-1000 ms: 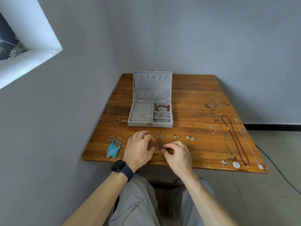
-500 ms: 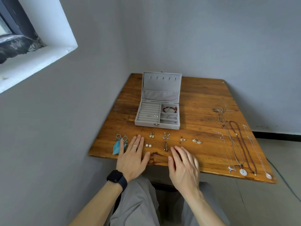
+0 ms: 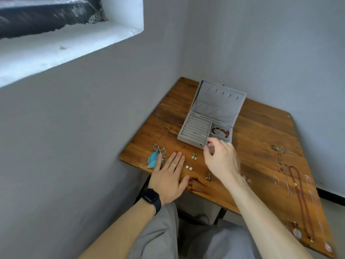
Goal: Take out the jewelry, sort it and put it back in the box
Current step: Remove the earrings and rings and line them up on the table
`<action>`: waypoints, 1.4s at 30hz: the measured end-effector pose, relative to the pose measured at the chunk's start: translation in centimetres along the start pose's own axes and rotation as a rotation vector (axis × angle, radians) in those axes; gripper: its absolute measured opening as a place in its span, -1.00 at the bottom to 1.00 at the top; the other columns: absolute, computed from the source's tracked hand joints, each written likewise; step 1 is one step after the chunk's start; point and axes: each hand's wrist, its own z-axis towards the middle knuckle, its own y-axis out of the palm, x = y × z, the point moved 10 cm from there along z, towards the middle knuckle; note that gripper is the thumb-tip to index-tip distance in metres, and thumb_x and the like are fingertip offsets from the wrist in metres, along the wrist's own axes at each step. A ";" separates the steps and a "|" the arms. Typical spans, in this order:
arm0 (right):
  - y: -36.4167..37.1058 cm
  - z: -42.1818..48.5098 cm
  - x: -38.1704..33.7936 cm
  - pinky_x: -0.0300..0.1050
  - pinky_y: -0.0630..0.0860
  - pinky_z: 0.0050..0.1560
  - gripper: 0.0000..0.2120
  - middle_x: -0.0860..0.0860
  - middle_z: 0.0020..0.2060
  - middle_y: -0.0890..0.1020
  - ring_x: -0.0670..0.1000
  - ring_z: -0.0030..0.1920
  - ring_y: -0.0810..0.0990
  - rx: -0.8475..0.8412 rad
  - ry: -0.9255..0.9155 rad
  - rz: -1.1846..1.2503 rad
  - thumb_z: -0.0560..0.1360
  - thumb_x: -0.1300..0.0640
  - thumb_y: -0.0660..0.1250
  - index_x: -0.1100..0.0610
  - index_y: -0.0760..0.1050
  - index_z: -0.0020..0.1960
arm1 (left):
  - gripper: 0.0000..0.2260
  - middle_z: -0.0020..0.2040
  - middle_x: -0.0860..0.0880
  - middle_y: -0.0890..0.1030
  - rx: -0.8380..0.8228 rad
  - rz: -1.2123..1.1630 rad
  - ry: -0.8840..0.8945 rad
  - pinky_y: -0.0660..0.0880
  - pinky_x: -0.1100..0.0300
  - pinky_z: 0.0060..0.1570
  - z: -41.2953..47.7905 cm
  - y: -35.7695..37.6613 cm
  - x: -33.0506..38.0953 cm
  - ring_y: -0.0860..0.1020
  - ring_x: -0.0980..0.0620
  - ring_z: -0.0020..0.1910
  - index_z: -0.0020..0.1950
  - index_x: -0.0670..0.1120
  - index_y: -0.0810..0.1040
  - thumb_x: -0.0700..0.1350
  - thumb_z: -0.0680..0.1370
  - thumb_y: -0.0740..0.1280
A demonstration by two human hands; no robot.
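In the head view, a wooden bench (image 3: pixel 261 139) is seen set into a corner between grey walls, below a white window sill (image 3: pixel 56 49).

An open grey jewelry box (image 3: pixel 217 105) is placed towards the back of the bench, with its lid propped upright. A few small silver pieces (image 3: pixel 199 134) are tucked into the ring rolls on the box's left side. A red bracelet (image 3: pixel 221 131) is laid in the back compartment on its right.

The left hand (image 3: pixel 169 179) is laid flat on the bench near the front edge, with the fingers straight and slightly spread. A ring (image 3: pixel 173 165) is worn on one finger and a dark watch (image 3: pixel 150 200) on the wrist. A pair of turquoise feather earrings (image 3: pixel 155 157) is found just beside its forefinger. Two pearl studs (image 3: pixel 188 168) are set just to its right, and a pair of gold drop earrings (image 3: pixel 194 157) a little farther back.

The right hand (image 3: pixel 221 159) is raised over the front right corner of the box, with the fingers curled and the thumb brought near the forefinger. The view is blurred there, so it cannot be told whether anything is pinched. A small earring (image 3: pixel 208 177) is partly hidden below its wrist.

On the right side of the bench, well apart from the box, a dark red bead necklace (image 3: pixel 300 193) and thin silver chains (image 3: pixel 281 165) are stretched out side by side. A round white pendant (image 3: pixel 296 233) is seen near the front edge.
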 end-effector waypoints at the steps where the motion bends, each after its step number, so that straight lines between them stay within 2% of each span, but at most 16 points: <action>1: 0.6 1.9 -0.3 -0.06 0.53 0.05 -0.67 -0.02 0.14 0.67 0.08 0.21 0.54 -0.030 0.002 -0.027 0.61 -0.01 0.27 0.02 0.53 0.34 | -0.37 0.62 0.03 0.09 0.006 -0.008 0.001 -0.26 -0.16 0.53 0.0 -0.1 0.0 -0.03 0.07 0.61 0.63 -0.03 0.06 0.27 0.64 -0.14; 6: 4.2 7.9 -0.1 0.06 0.52 0.09 -0.65 0.06 0.21 0.63 0.16 0.27 0.46 -0.210 0.054 -0.185 0.62 -0.03 0.27 -0.03 0.53 0.38 | -0.37 0.62 0.01 0.10 0.022 -0.051 0.007 -0.28 -0.16 0.53 0.0 -0.4 0.2 -0.03 0.05 0.61 0.62 -0.05 0.09 0.26 0.64 -0.12; 12: 5.9 8.6 -0.8 0.09 0.51 0.09 -0.71 0.14 0.13 0.63 0.20 0.20 0.50 -0.237 0.027 -0.253 0.60 -0.07 0.32 -0.10 0.59 0.30 | -0.36 0.62 0.01 0.10 0.028 -0.071 -0.008 -0.35 -0.12 0.51 -0.1 -0.3 -0.1 -0.03 0.04 0.61 0.62 -0.06 0.09 0.26 0.63 -0.15; 18: 5.4 8.7 -1.0 0.08 0.52 0.04 -0.80 0.15 0.05 0.63 0.21 0.12 0.53 -0.154 0.061 -0.215 0.57 -0.01 0.39 -0.05 0.67 0.16 | -0.36 0.62 -0.01 0.13 0.025 -0.053 0.005 -0.28 -0.15 0.53 0.1 -0.3 -0.2 -0.01 0.03 0.61 0.62 -0.07 0.11 0.25 0.63 -0.14; 22: 5.0 8.3 -0.4 0.06 0.52 0.06 -0.83 0.10 0.04 0.65 0.18 0.13 0.50 -0.130 0.054 -0.134 0.59 0.00 0.35 -0.04 0.68 0.11 | -0.36 0.62 0.00 0.11 0.011 -0.057 0.007 -0.27 -0.15 0.53 0.0 -0.2 -0.1 -0.03 0.04 0.61 0.62 -0.07 0.09 0.25 0.63 -0.15; 26: 3.2 5.6 0.6 0.02 0.48 0.03 -0.85 0.01 0.00 0.66 0.12 0.11 0.48 -0.036 0.070 0.118 0.58 0.03 0.35 -0.01 0.66 0.09 | -0.37 0.61 -0.01 0.15 0.031 -0.053 0.003 -0.18 -0.18 0.54 -0.1 -0.4 -0.2 0.02 0.04 0.60 0.62 -0.08 0.13 0.24 0.64 -0.09; 31: 0.1 -2.8 1.8 -0.13 0.46 -0.06 -0.94 -0.21 -0.11 0.64 -0.16 -0.04 0.56 0.093 0.133 0.431 0.54 0.04 0.41 -0.09 0.63 -0.01 | -0.38 0.60 -0.01 0.19 0.028 -0.043 0.014 -0.15 -0.19 0.54 0.0 -0.2 -0.2 0.07 0.04 0.60 0.61 -0.07 0.16 0.24 0.64 -0.07; 35: -0.5 -8.9 4.6 -0.14 0.41 -0.11 -0.94 -0.17 -0.12 0.64 -0.07 -0.07 0.55 0.177 0.177 0.344 0.52 0.09 0.43 -0.04 0.64 -0.02 | -0.39 0.57 -0.03 0.28 0.050 -0.005 0.028 -0.11 -0.18 0.52 0.1 -0.6 0.1 0.17 0.01 0.57 0.58 -0.09 0.24 0.24 0.64 -0.03; 39: 0.1 -11.9 6.8 -0.14 0.41 -0.09 -0.92 -0.06 -0.08 0.66 -0.02 -0.06 0.51 0.240 0.138 0.178 0.49 0.17 0.47 0.06 0.67 -0.02 | -0.37 0.57 -0.04 0.27 0.005 0.066 0.060 -0.21 -0.14 0.54 0.2 -0.9 0.3 0.17 0.00 0.58 0.59 -0.09 0.23 0.25 0.65 -0.09; 42: 0.7 -13.1 7.5 -0.11 0.47 -0.05 -0.93 -0.07 -0.06 0.66 -0.02 -0.02 0.53 0.289 0.101 0.146 0.53 0.13 0.42 0.07 0.66 -0.02 | -0.36 0.58 -0.03 0.24 -0.062 0.120 0.100 -0.27 -0.12 0.54 0.5 -1.3 0.6 0.16 0.01 0.58 0.60 -0.08 0.20 0.26 0.64 -0.13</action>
